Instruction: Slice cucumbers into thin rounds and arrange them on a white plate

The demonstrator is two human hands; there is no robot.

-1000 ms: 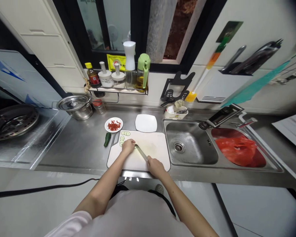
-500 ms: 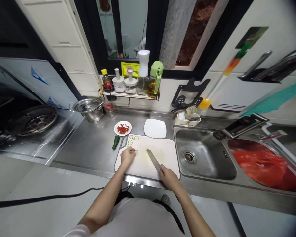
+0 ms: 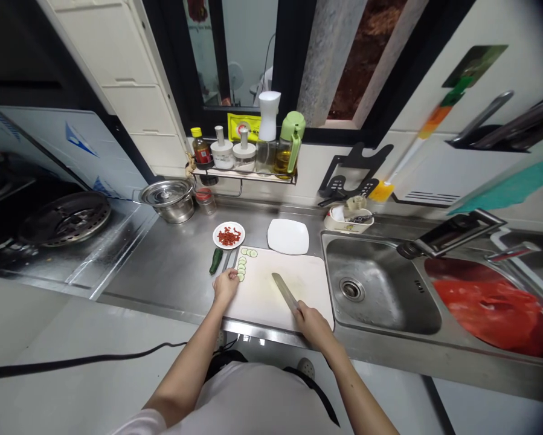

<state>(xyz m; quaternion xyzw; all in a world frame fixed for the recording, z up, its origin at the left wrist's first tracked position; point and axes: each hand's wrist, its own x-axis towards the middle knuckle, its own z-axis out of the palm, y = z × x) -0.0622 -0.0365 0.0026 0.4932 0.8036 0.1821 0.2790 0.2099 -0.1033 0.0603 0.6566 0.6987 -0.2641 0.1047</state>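
A white cutting board (image 3: pixel 298 284) lies on the steel counter in front of me. My right hand (image 3: pixel 313 323) is closed round the handle of a knife (image 3: pixel 284 291), whose blade points up and left over the board. My left hand (image 3: pixel 226 284) rests at the board's left edge, fingers curled beside a row of cucumber slices (image 3: pixel 243 266); what it holds, if anything, I cannot make out. A green cucumber piece (image 3: pixel 215 260) lies on the counter just left of the board.
A small plate of chopped red chilli (image 3: pixel 228 235) and an empty white plate (image 3: pixel 288 236) stand behind the board. A sink (image 3: pixel 375 284) is to the right, with a red basin (image 3: pixel 493 308) beyond it. A lidded pot (image 3: pixel 168 198) and stove (image 3: pixel 63 220) are at the left.
My left hand has slid left from the middle of the board to its left edge by the slices. The knife has drawn away from it and stays over the board.
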